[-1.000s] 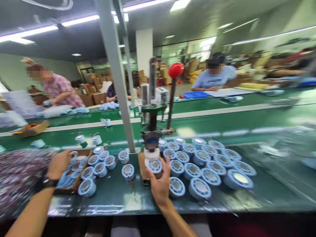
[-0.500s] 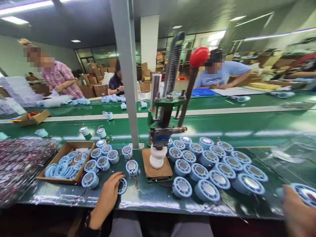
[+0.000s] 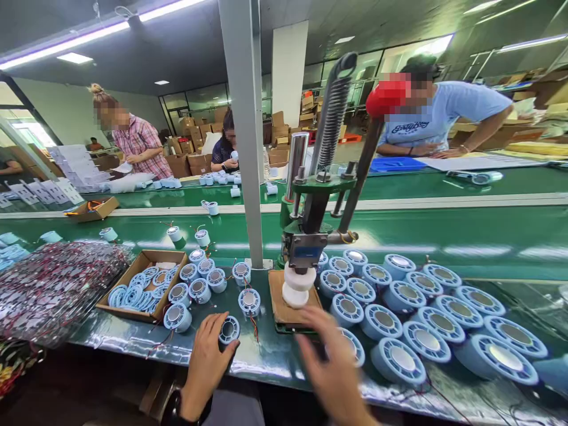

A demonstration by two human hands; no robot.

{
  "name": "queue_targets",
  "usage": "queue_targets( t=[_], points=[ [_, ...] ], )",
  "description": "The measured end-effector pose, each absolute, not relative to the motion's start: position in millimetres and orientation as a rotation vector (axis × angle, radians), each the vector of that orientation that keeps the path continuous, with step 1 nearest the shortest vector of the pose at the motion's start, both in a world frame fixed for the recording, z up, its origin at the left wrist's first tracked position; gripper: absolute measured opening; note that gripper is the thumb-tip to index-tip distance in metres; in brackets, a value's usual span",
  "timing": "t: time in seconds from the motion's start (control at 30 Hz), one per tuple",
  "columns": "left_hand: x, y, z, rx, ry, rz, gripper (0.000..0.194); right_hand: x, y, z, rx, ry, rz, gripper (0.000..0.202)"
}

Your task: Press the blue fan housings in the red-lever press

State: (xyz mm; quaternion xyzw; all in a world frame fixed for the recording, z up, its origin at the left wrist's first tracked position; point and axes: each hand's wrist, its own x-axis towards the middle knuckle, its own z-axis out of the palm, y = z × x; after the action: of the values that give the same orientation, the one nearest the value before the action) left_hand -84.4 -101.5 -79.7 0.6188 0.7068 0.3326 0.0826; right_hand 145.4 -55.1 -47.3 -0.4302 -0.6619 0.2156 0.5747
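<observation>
My left hand (image 3: 208,352) curls around a light-blue round housing (image 3: 229,330) near the front edge of the bench, thumb on its near side and fingers at its left. Its dark open centre faces up. My right hand (image 3: 331,361), smeared by motion, hovers in front of the hand press with fingers apart and nothing in it. Part of a blue housing (image 3: 350,348) with a silver disc shows behind that hand. The press's white plastic pad (image 3: 296,287) sits over a brown base plate (image 3: 277,296). Another housing with wires (image 3: 249,302) stands just beyond my left hand.
Several blue housings with metal discs (image 3: 402,358) crowd the right side. A cardboard box (image 3: 133,313) of blue rings and a heap of wired parts (image 3: 57,290) lie left. The press lever has a red knob (image 3: 388,97). A grey post (image 3: 244,130) rises behind. Co-workers work across the green belt (image 3: 213,228).
My right hand has come from a blue housing at the far right to the front of the press, now empty. My left hand stays at its housing. The view has shifted right.
</observation>
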Motion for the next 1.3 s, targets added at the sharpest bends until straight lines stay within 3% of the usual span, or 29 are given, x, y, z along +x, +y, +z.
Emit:
queue_targets(
  t=[0.13, 0.2, 0.43, 0.67, 1.13, 1.3],
  points=[
    [-90, -105, -79, 1.723, 2.082, 1.088, 0.048, 75, -37, -58, -1.086, -1.754, 0.669, 0.065],
    [-95, -110, -79, 1.624, 2.092, 1.111, 0.051, 56, -29, -64, -1.132, -1.754, 0.717, 0.069],
    [-73, -124, -56, 1.667, 1.864, 1.154, 0.063, 87, -65, -104, -1.140, -1.729, 0.610, 0.070],
    [-28, -100, -22, 1.914, 1.672, 0.840, 0.074, 97, -79, -118, -1.126, -1.701, 0.446, 0.068],
    [-17, -108, -60, 1.570, 1.735, 1.115, 0.070, 94, -79, -115, -1.148, -1.743, 0.513, 0.058],
    [-15, -105, -71, 1.590, 1.689, 1.118, 0.056, 125, -71, -71, -1.094, -2.120, 0.519, 0.065]
  ],
)
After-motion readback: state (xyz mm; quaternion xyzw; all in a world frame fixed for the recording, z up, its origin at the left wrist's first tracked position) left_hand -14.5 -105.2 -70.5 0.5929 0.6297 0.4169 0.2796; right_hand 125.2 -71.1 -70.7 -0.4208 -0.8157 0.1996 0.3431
